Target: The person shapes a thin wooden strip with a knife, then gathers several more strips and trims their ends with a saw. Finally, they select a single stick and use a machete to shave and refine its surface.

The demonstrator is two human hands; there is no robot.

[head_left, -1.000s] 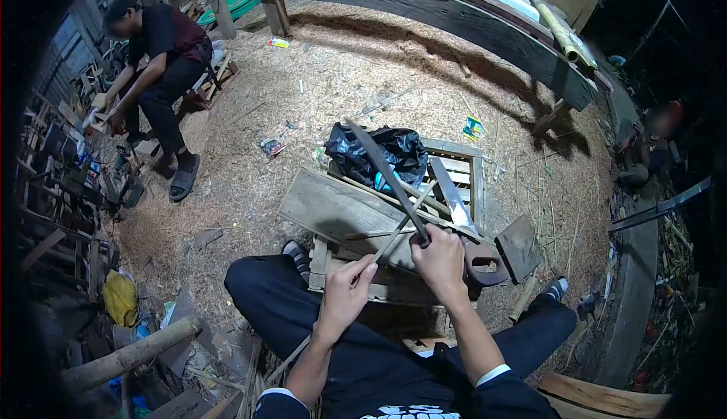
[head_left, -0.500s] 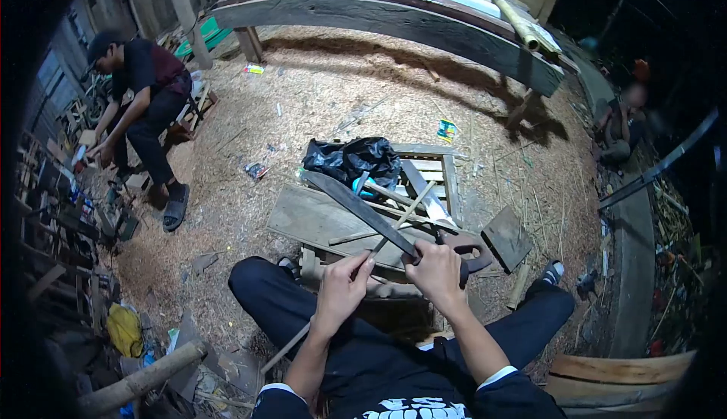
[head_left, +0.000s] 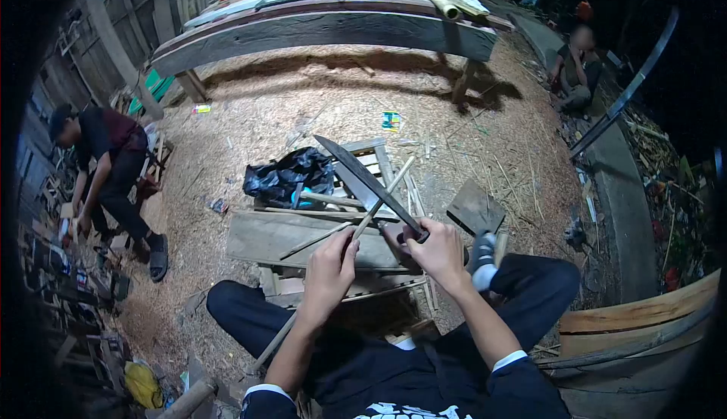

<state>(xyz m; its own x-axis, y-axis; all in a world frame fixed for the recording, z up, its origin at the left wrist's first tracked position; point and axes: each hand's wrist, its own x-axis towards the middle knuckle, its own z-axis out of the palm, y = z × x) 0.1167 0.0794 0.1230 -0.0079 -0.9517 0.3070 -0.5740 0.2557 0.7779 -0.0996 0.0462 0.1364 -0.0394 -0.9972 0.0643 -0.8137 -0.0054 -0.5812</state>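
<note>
My right hand [head_left: 439, 251] is closed round the handle of a long dark machete [head_left: 363, 177], its blade pointing up and to the left. My left hand [head_left: 331, 269] grips a thin wooden stick [head_left: 385, 198], which crosses the blade at an angle. Part of the stick runs down behind my left forearm. Under the hands lies a wide wooden board [head_left: 261, 241] with loose thin sticks on it. Beyond the board are a black plastic bag [head_left: 284, 179] and the pale flat blade of a saw [head_left: 369, 192].
A long wooden workbench [head_left: 303, 34] stands ahead. One person [head_left: 113, 161] sits at the left, bent over wood pieces; another [head_left: 575, 71] sits at the far right. A square board [head_left: 475, 207] lies right of the hands. Planks [head_left: 644, 313] stand at lower right.
The view has turned to the right, shifting the surroundings left. The machete blade now points more steeply upward. Both hands keep their grips, and my right foot shows more fully.
</note>
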